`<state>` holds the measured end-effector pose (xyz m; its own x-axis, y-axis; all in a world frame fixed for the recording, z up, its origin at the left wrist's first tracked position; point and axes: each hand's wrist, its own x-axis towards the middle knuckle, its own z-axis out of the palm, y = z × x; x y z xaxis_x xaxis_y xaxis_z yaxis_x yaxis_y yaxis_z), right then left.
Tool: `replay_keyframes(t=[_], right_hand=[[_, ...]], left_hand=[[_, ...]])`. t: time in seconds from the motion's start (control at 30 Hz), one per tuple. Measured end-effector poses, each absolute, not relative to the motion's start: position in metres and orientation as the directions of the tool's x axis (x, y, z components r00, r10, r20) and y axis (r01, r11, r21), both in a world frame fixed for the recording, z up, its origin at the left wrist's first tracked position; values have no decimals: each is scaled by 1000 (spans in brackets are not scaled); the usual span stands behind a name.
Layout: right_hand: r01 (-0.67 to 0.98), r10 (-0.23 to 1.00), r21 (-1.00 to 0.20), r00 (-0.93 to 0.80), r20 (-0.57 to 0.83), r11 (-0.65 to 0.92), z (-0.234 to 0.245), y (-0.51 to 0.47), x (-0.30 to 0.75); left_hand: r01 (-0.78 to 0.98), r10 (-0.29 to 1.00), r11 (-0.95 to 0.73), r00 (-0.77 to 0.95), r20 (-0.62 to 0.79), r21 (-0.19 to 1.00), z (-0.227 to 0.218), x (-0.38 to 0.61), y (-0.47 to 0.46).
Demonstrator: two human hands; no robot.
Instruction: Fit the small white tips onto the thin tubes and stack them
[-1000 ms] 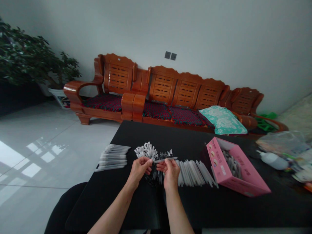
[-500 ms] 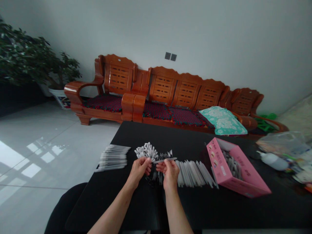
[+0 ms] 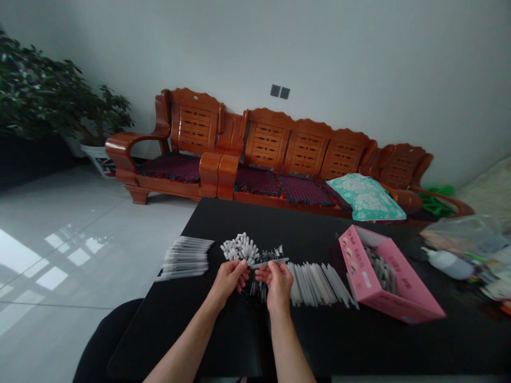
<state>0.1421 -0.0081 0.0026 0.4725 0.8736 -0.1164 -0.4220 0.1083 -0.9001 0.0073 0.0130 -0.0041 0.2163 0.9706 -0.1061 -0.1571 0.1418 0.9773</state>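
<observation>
Fingers of right hand (image 3: 279, 284), head view: pinched narrow on slim pale pen (image 3: 261, 264), held near-level above counter (image 3: 303, 340). Left hand (image 3: 228, 279): fingertips at pen's left end; cannot tell whether gripping. Just beyond: pile of short white pieces (image 3: 239, 247), small dark parts (image 3: 273, 255). Pale sticks (image 3: 315, 284) rowed beside right hand, near pink box (image 3: 361, 266).

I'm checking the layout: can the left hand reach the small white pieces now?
Probably yes: the left hand is right beside the white pieces, nothing visible between, though it seems busy with the pen.
</observation>
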Motion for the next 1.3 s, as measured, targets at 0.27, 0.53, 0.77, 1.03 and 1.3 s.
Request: replay_keyframes(t=[0.27,0.53,0.77,1.03,1.3], right_hand=[[-417,878,-904,463,-121,95,2,-8,142],[-420,878,-902,464,-118,101,3,-8,140],[-422,875,-902,468,-124,97,3,-8,140],[-403,879,-910,462,-114,94,3,-7,140],[-406,878,-909,463,-118,91,5,-7,139]], left_hand=[[-217,979,108,194,-65,970,1,6,11],[-98,971,132,213,-109,986,-7,6,14],[-218,981,103,185,-63,971,-1,4,13],[-124,970,127,224,-96,984,-6,6,13],[-183,972,160,202,-122,970,-1,2,14]])
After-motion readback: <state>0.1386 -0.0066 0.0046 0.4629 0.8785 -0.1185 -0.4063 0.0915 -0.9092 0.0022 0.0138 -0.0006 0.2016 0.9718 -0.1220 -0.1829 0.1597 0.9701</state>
